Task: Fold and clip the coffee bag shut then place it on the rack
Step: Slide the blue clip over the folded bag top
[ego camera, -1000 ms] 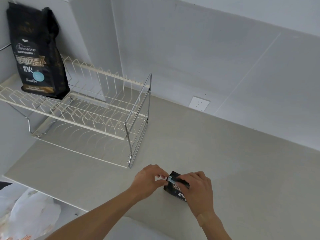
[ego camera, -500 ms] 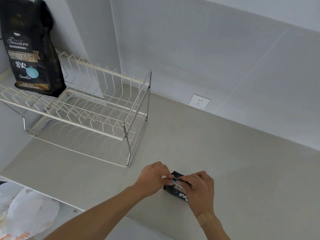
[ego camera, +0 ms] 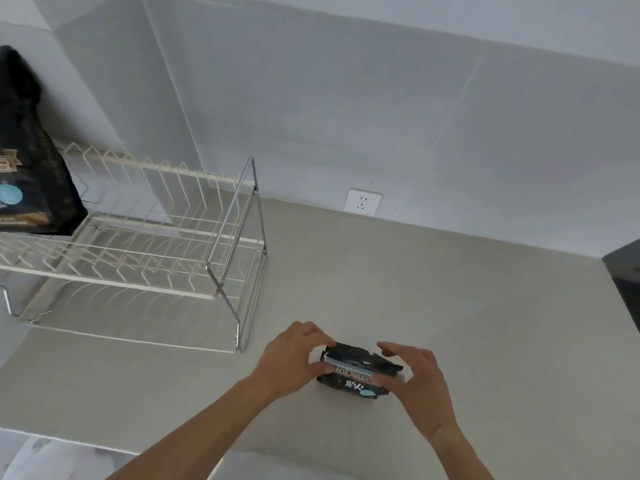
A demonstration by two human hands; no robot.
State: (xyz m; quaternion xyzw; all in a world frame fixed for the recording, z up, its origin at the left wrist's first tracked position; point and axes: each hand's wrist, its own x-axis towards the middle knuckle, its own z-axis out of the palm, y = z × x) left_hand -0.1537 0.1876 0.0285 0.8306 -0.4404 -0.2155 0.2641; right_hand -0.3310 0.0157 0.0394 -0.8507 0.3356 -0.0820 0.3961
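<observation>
A small black coffee bag (ego camera: 353, 379) stands on the grey counter near its front edge, its top folded over, with a pale blue-grey clip (ego camera: 348, 363) along the fold. My left hand (ego camera: 294, 358) pinches the bag's left end at the fold. My right hand (ego camera: 415, 379) curls around the bag's right end, thumb against its front, fingers spread above the top. The two-tier wire rack (ego camera: 221, 271) stands to the left, behind the bag. A larger black coffee bag (ego camera: 31, 161) stands upright on the rack's upper tier at the far left.
A white wall socket (ego camera: 363, 201) sits low on the back wall. A dark surface (ego camera: 627, 275) borders the counter at the right edge. White plastic bags (ego camera: 41, 459) lie below the counter's front edge at lower left.
My right hand has come off the top of the bag and shifted to its right end, fingers spread. More of the folded top and clip shows. The view has swung right.
</observation>
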